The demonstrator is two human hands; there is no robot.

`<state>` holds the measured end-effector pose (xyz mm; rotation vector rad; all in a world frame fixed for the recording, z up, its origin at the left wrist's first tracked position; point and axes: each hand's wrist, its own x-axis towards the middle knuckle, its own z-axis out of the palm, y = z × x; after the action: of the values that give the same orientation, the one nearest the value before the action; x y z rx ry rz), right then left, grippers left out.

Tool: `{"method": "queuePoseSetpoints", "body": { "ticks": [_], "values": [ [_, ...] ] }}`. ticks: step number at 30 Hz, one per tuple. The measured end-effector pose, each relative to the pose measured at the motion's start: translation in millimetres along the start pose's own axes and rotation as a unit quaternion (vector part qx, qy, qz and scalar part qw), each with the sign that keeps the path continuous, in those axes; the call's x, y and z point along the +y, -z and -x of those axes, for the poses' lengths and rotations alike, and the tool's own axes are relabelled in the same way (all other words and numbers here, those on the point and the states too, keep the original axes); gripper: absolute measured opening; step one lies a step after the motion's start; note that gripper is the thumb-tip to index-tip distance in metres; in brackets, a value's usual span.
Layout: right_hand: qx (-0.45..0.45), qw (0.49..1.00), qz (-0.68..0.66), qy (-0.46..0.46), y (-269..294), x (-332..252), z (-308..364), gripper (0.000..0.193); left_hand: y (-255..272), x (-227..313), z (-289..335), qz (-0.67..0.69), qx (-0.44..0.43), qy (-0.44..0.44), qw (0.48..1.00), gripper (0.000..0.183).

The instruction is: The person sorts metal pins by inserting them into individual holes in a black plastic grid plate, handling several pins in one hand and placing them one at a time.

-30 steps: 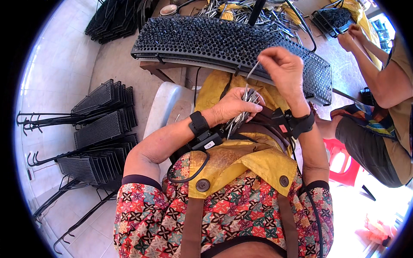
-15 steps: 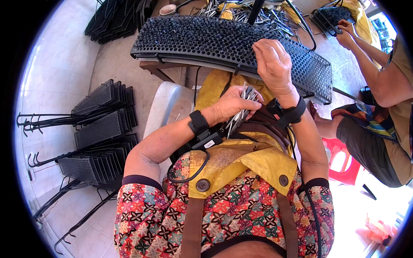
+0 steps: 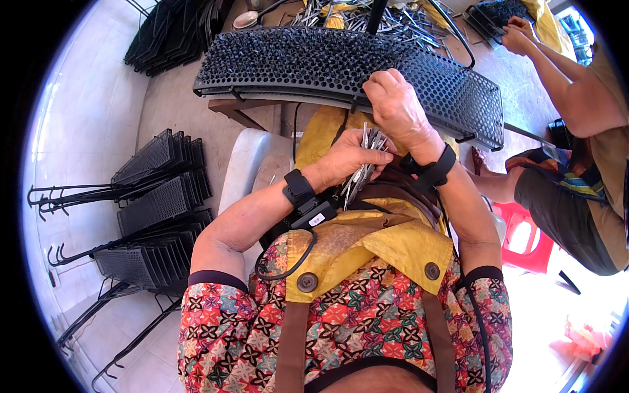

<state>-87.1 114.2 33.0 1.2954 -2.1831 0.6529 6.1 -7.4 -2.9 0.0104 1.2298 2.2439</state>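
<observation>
A long black perforated rack (image 3: pixel 452 98) lies across the work area in front of me; small dark pieces fill many of its holes on the left and middle, while its right part shows bare holes. In my left hand (image 3: pixel 337 162) is a bundle of thin silver-grey strips (image 3: pixel 358 182), held closed at lap height just below the rack. My right hand (image 3: pixel 398 108) is at the rack's near edge, fingers pinched together over the holes. Whatever sits between those fingertips is too small to make out.
Loose strips (image 3: pixel 406 26) lie heaped behind the rack. Stacked black perforated racks (image 3: pixel 141 262) with hooked rods stand at left. A white plastic chair (image 3: pixel 252 160) is near my left arm. Another person's hands (image 3: pixel 519 36) work at a black rack on the right, near a red stool (image 3: pixel 524 245).
My right hand has come left and slightly down, from above the rack to its near edge. The left hand with the strips has barely shifted.
</observation>
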Motion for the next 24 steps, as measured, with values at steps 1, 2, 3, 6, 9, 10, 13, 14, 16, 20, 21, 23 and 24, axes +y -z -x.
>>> {"method": "queuePoseSetpoints", "body": {
  "ticks": [1,2,3,6,9,10,13,14,16,20,21,23,24],
  "values": [
    [0.019,1.000,-0.008,-0.018,0.4,-1.7,0.0,0.020,0.5,0.2,-0.1,0.001,-0.001,0.000,1.000,0.016],
    [0.039,0.999,-0.016,-0.035,1.9,-4.5,-0.8,0.020,0.7,0.3,-0.2,0.003,-0.002,0.000,1.000,0.016],
    [0.080,0.994,-0.035,-0.057,6.4,-7.7,-1.8,0.017,0.2,0.7,0.0,0.004,-0.001,0.002,1.000,0.016],
    [0.007,0.963,-0.171,-0.210,23.8,-19.4,4.7,0.019,-1.4,2.3,1.1,0.003,0.004,0.007,1.000,0.015],
    [-0.148,0.886,-0.330,-0.290,31.2,-24.8,14.7,0.016,-2.4,1.7,1.1,-0.018,0.008,0.012,1.000,0.014],
    [-0.183,0.872,-0.355,-0.282,29.5,-24.5,17.6,0.015,-0.7,0.3,1.3,-0.031,0.010,0.014,0.999,0.014],
    [-0.185,0.872,-0.351,-0.285,32.3,-25.3,17.0,0.012,0.4,-1.7,0.7,-0.039,0.012,0.012,0.999,0.013],
    [-0.185,0.867,-0.354,-0.296,34.4,-26.2,16.5,0.011,0.2,-1.7,0.4,-0.035,0.011,0.011,0.999,0.014],
    [-0.169,0.803,-0.408,-0.399,41.0,-28.5,15.2,0.008,-3.3,2.3,2.3,-0.026,0.002,0.013,1.000,0.015],
    [0.007,0.796,-0.461,-0.391,43.8,-15.8,18.8,0.004,-5.4,6.0,3.9,-0.032,0.001,0.022,0.999,0.018],
    [0.047,0.795,-0.452,-0.402,45.0,-10.0,19.5,0.005,-5.4,5.2,4.0,-0.029,0.000,0.019,0.999,0.018],
    [0.106,0.845,-0.349,-0.391,42.2,-2.7,16.9,0.006,-4.6,5.4,3.2,-0.025,-0.004,0.014,1.000,0.017],
    [0.135,0.865,-0.295,-0.383,40.1,0.9,16.0,0.007,-4.9,5.7,3.3,-0.022,-0.002,0.013,1.000,0.017]
  ]
}}
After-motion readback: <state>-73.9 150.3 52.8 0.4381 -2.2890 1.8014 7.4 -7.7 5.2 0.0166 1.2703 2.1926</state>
